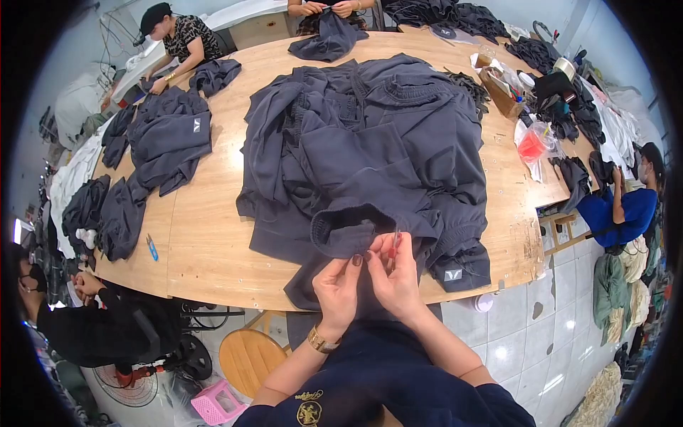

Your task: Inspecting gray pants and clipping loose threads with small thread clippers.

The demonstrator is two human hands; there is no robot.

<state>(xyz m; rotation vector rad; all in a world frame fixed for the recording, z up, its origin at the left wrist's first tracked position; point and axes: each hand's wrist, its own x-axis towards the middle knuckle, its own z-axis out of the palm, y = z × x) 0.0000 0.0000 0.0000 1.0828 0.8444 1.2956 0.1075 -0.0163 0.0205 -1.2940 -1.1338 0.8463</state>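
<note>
Dark grey shorts [340, 243] with a gathered elastic waistband lie at the table's near edge, the waist opening facing up. My left hand [337, 290] pinches the waistband's near edge between thumb and fingers. Close beside it, my right hand [395, 285] is closed around a small red-handled tool [393, 249] that looks like thread snips. Its fingertips meet the same edge of cloth, and its blades are mostly hidden. Beyond both hands spreads a big heap of similar dark grey garments [356, 149], some with elastic waists.
The wooden table [213, 228] carries blue thread snips [152, 247], a left garment pile [167, 135], a cardboard box [502, 96] and a cup with red contents [531, 146]. Co-workers sit at the far side, left and right. A round wooden stool [252, 361] stands below the near edge.
</note>
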